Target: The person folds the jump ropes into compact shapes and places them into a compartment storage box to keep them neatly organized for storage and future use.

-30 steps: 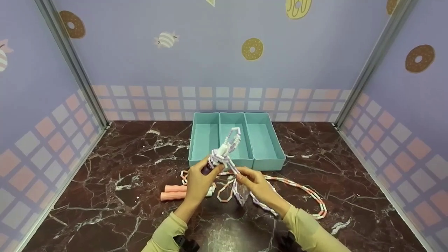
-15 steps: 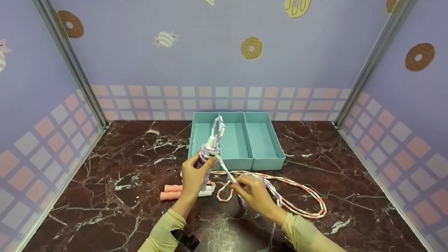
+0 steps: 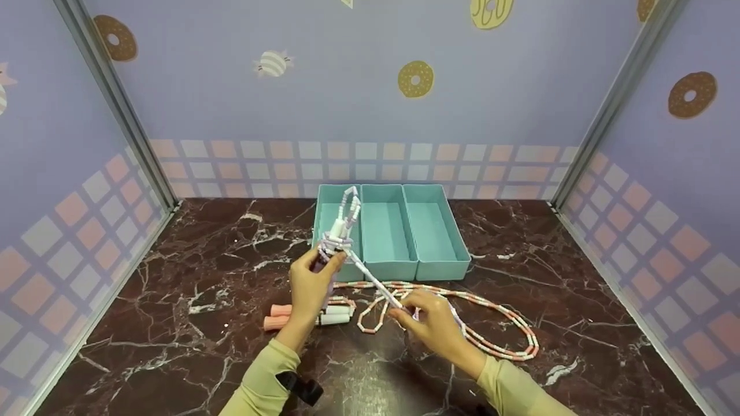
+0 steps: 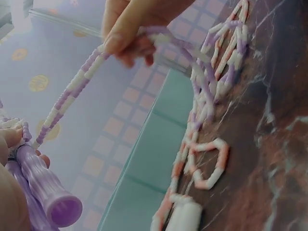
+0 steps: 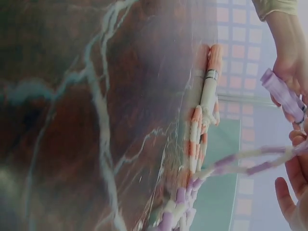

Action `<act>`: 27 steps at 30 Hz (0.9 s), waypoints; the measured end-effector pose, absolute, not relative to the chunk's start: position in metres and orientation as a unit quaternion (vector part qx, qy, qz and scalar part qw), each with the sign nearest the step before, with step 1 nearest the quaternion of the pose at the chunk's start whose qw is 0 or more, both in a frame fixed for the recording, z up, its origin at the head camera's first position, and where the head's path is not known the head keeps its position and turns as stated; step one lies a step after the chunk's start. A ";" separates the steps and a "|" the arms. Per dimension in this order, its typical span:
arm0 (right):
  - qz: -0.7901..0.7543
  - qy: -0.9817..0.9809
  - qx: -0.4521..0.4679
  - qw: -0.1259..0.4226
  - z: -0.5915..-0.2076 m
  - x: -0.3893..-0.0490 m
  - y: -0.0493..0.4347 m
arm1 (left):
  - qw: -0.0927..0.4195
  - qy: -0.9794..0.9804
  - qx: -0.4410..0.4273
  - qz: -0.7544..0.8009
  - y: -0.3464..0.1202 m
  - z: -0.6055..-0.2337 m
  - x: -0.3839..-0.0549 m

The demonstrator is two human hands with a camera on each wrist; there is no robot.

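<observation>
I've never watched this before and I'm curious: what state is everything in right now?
Left fingers: curled round the purple handles.
Right fingers: pinching the purple rope.
Purple handles: raised off the table.
Purple rope: partly wound round its handles, partly stretched straight.
Orange rope: loosely looped on the table.
Orange handles: lying side by side.
Teal compartments: open on top.

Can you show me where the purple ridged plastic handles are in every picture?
Head: left of centre, mostly hidden by the left hand.
Left wrist: purple ridged plastic handles, at bottom left.
Right wrist: upper right, one purple handle showing plainly.
Shared landmark: the teal rectangular plastic box, in all three.
</observation>
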State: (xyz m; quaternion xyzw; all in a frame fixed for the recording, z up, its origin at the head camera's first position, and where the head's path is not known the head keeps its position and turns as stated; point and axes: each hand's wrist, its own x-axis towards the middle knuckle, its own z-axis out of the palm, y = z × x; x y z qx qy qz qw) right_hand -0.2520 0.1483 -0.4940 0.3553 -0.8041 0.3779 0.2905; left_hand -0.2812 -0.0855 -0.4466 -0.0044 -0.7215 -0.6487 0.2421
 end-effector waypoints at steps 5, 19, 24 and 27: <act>0.421 -0.788 0.358 0.271 -0.489 -0.249 0.152 | 0.255 -0.733 -0.012 -0.630 -0.089 -0.445 -0.284; 0.382 -0.788 0.412 0.250 -0.462 -0.248 0.168 | 0.301 -0.816 -0.010 -0.494 -0.097 -0.437 -0.287; 0.247 -0.807 0.446 0.300 -0.441 -0.246 0.173 | 0.322 -0.836 -0.021 -0.444 -0.100 -0.432 -0.286; 0.179 -0.801 0.464 0.334 -0.429 -0.245 0.173 | 0.317 -0.851 -0.028 -0.418 -0.102 -0.430 -0.286</act>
